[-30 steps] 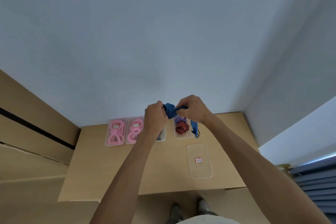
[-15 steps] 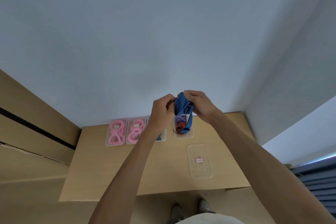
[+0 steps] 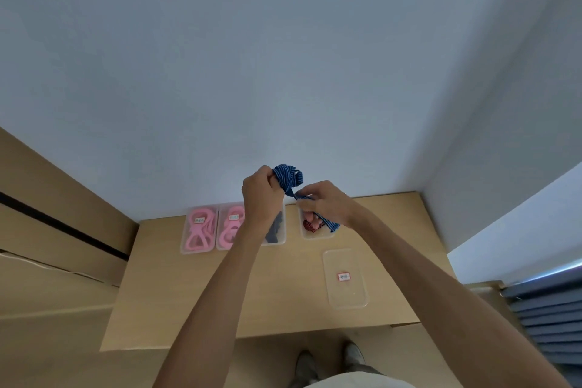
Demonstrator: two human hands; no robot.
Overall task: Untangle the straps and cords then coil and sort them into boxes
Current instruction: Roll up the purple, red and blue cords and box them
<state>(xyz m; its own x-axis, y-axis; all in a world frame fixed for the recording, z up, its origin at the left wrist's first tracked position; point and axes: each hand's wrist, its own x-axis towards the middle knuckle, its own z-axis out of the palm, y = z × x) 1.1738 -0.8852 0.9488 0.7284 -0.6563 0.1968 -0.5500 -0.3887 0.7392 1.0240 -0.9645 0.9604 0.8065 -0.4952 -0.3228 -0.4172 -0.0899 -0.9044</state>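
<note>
a plain indoor room, more like a bare office or a staged work corner than a lived-in home. a small light-wood surface is pushed into the corner of pale, undecorated walls, with matching wood panelling on the left and what looks like a grey-blue slatted blind on the right. clear plastic boxes with small labels lie in a row on it, suggesting a tidy sorting station.
</note>
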